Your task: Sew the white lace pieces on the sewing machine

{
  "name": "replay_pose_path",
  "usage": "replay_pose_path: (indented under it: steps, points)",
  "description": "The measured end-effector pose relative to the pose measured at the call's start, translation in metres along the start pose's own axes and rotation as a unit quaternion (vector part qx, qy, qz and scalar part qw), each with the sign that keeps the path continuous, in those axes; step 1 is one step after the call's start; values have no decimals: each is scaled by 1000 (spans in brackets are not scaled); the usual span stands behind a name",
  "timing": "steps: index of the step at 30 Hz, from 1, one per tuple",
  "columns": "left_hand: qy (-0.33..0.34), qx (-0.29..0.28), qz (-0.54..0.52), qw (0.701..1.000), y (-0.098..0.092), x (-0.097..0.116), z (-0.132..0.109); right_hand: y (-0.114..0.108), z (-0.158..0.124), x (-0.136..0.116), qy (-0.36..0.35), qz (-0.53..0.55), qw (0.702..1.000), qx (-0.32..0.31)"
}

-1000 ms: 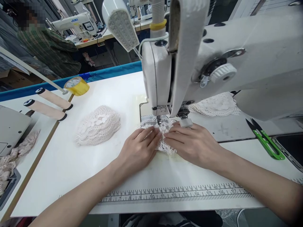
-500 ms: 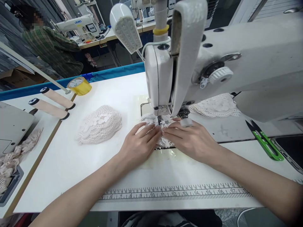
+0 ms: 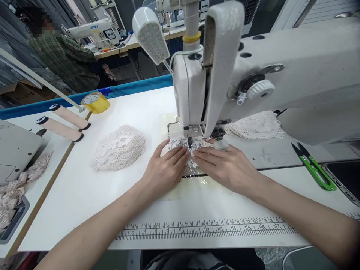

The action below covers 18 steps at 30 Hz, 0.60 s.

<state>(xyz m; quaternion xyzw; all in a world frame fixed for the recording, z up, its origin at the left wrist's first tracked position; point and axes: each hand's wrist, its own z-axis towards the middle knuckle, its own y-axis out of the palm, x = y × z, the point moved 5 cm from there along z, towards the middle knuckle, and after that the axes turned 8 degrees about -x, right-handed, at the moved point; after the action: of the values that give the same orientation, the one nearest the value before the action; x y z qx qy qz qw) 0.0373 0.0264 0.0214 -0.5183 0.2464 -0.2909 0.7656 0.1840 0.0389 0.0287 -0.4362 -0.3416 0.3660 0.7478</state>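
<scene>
A small piece of white lace lies under the presser foot of a white sewing machine. My left hand rests on its left side, fingers stretched out flat and thumb spread away. From the other side my right hand lies on the lace with extended fingers, partly behind a machine knob. The two sets of fingertips nearly meet just in front of the foot. Between and under the hands, much of the lace is hidden.
Left of the machine sits a stack of lace pieces; more lace lies behind right. Thread spools, yellow tape, green thread snips and a phone are around. A person sits beyond.
The lace has shifted slightly away under the foot, with less showing in front. My left thumb and index finger have spread wider; my right hand has barely moved.
</scene>
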Motion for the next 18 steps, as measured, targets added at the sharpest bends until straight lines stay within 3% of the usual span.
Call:
replay_pose_path:
  steps: [9, 18]
  points:
    - [15, -3, 1, 1000, -8, 15, -5, 0, -2, -2, 4, 13, 1000, 8]
    - [-5, -13, -2, 1000, -2, 4, -2, 4, 1, 1, 44, 30, 999, 10]
